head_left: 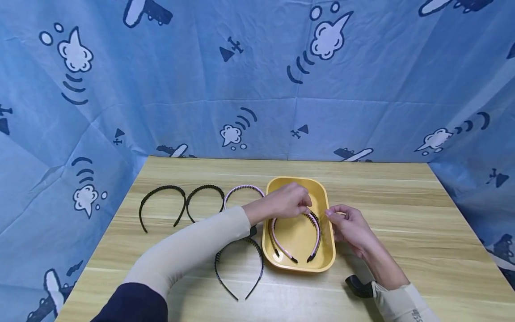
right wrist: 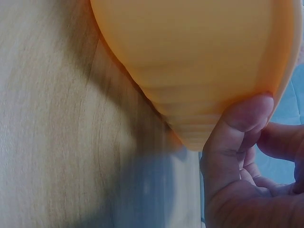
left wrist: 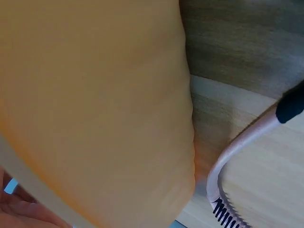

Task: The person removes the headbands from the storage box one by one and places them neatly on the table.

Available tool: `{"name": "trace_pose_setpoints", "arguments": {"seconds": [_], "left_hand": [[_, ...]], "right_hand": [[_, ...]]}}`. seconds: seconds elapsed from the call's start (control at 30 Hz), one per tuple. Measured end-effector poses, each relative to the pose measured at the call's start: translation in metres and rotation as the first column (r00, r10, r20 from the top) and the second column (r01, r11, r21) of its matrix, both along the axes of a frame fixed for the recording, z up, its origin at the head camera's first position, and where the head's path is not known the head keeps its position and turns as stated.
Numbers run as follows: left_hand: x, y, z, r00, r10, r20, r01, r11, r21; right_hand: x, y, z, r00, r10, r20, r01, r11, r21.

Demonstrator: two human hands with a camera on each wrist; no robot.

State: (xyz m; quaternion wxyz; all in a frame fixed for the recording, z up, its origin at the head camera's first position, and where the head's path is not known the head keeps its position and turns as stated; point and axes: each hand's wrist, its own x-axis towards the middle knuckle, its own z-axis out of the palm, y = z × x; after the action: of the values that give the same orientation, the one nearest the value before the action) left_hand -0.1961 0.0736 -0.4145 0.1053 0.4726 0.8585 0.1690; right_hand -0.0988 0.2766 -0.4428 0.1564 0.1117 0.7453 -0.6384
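left hand (head_left: 286,201) pinches the top of the pink headband (head_left: 295,237), whose ends lie in the yellow tray (head_left: 327,264) so it settles flat. right hand (head_left: 349,226) grasps the tray's right rim, likely steadying it on the table (head_left: 422,232).

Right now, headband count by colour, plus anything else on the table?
Black headbands: 3, at
Pink headbands: 2, one on the table, one in the tray, pinched by the left hand
Yellow tray: 1, right hand at its rim
Total: 6
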Motion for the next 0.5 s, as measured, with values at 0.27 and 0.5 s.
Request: {"name": "trace_pose_setpoints", "arguments": {"seconds": [0.27, 0.5], "left_hand": [[-0.0029, 0.0046, -0.0007, 0.998, 0.018, 0.054, -0.016, 0.999, -0.034], [-0.0058, 0.0078, -0.0053, 0.998, -0.001, 0.066, 0.005, 0.998, -0.056]], "right_hand": [[0.0004, -0.0001, -0.0009, 1.000, -0.005, 0.004, 0.005, 1.000, 0.000], [0.0002, 0.0002, -0.0009, 1.000, -0.004, 0.003, 0.004, 1.000, -0.008]]}}
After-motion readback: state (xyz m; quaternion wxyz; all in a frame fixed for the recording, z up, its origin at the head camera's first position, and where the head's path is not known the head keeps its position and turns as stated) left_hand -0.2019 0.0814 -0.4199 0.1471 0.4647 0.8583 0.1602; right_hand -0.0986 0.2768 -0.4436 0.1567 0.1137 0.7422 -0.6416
